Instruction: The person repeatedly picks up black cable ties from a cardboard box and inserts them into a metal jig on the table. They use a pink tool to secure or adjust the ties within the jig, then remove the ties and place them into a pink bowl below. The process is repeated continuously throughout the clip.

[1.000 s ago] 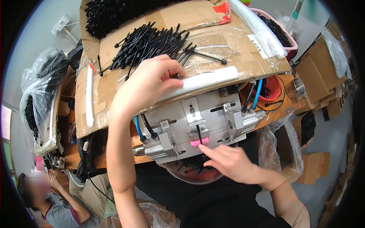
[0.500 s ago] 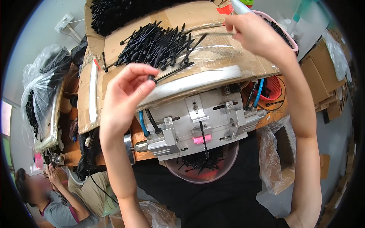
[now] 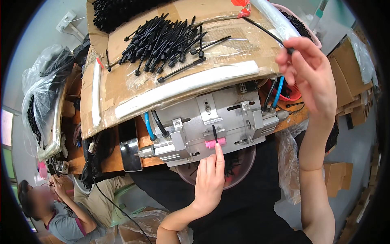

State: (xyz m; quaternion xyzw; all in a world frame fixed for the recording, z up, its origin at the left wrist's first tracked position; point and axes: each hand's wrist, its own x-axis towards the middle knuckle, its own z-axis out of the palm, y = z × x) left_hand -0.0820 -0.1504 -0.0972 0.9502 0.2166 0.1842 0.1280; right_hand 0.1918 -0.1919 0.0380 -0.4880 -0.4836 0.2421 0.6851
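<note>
My left hand (image 3: pixel 209 179) is at the front of a metal fixture (image 3: pixel 164 160), its index finger laid along a thin black stick (image 3: pixel 215 132) that rests across a pink block (image 3: pixel 210 144). Its other fingers are curled; the stick's lower end is hidden beneath the hand. My right hand (image 3: pixel 313 75), raised at the right, pinches another black stick (image 3: pixel 266 30) by its thick capped end. That stick slants up and left over the cardboard (image 3: pixel 239 49). A loose pile of similar black sticks (image 3: pixel 162 46) lies on the cardboard, left of my right hand.
A pink bowl (image 3: pixel 246 172) with black pieces sits under the fixture's front edge. Blue tubes (image 3: pixel 278 92) and black ones run to the fixture's sides. A red basket (image 3: pixel 293 94) stands at right. A dark phone-like slab (image 3: pixel 131 154) lies left. Another person (image 3: pixel 71 217) sits at lower left.
My left hand has left the pile's front edge and come down to the stick in the fixture. A stick now lies where it was. My right hand has moved down and right.
</note>
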